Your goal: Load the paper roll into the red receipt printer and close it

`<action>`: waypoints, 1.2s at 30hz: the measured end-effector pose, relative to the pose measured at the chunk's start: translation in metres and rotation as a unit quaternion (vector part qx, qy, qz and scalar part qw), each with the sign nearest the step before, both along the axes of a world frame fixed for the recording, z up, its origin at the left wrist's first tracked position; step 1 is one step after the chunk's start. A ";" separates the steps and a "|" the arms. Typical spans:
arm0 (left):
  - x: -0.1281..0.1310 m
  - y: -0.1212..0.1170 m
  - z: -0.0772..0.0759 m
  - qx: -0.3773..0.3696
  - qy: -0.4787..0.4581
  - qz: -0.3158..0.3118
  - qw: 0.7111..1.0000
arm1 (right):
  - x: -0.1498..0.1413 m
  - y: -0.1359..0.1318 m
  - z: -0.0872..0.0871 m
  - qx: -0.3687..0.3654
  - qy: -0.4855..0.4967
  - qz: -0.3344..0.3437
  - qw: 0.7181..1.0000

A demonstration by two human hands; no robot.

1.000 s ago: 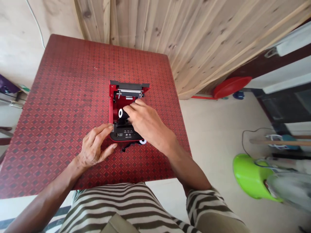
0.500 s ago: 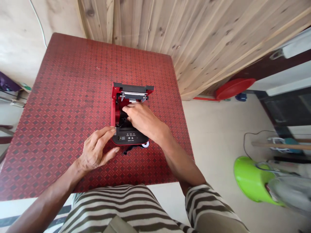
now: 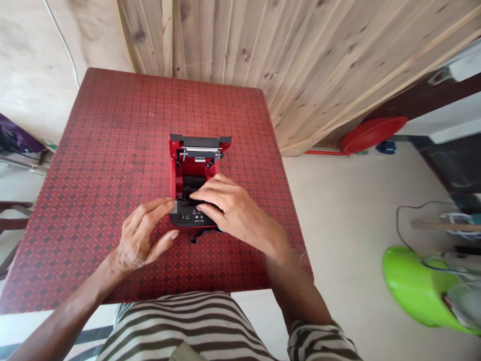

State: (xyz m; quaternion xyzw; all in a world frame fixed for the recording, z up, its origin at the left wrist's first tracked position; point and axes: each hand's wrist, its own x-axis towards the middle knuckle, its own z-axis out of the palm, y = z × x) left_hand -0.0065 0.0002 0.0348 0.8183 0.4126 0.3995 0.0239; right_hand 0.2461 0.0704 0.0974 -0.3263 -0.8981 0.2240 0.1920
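Observation:
A small red and black printer [image 3: 173,178] stands on the table with its lid [image 3: 201,141] raised, a roller and metal bar showing inside the lid. In its bay lies a black roll [image 3: 193,181], partly covered by my right hand. My left hand [image 3: 141,233] has its fingers stretched out, with the fingertips at the grey left corner of the printer and the thumb apart. Over the front edge of the bay and the button panel [image 3: 190,216] rests my right hand [image 3: 235,208], thumb and fingers apart, holding nothing that I can see. A dark strap [image 3: 203,232] sticks out at the printer's front.
The table [image 3: 120,150] has a red patterned cover. A wooden plank wall [image 3: 225,45] runs along its far side. On the floor to the right are a bright green plastic tub [image 3: 409,286] and a red basin [image 3: 374,134].
The white-cored black roll in my right hand has gone down into the printer's bay. My right hand has let go and moved toward the button panel; my left hand stays at the corner.

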 end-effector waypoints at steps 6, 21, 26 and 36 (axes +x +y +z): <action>0.000 0.038 0.043 0.038 -0.009 0.006 0.999 | -0.002 -0.005 -0.013 0.083 0.077 -0.053 0.992; 0.021 0.069 0.046 -0.017 0.070 -0.033 0.997 | -0.010 -0.056 -0.028 0.265 0.031 -0.138 0.954; 0.015 0.039 0.025 0.007 0.095 -0.071 0.993 | -0.006 -0.061 -0.028 0.254 0.047 -0.147 0.955; 0.021 0.027 0.026 0.050 0.207 -0.043 0.976 | 0.009 -0.061 -0.030 0.213 0.130 -0.200 0.947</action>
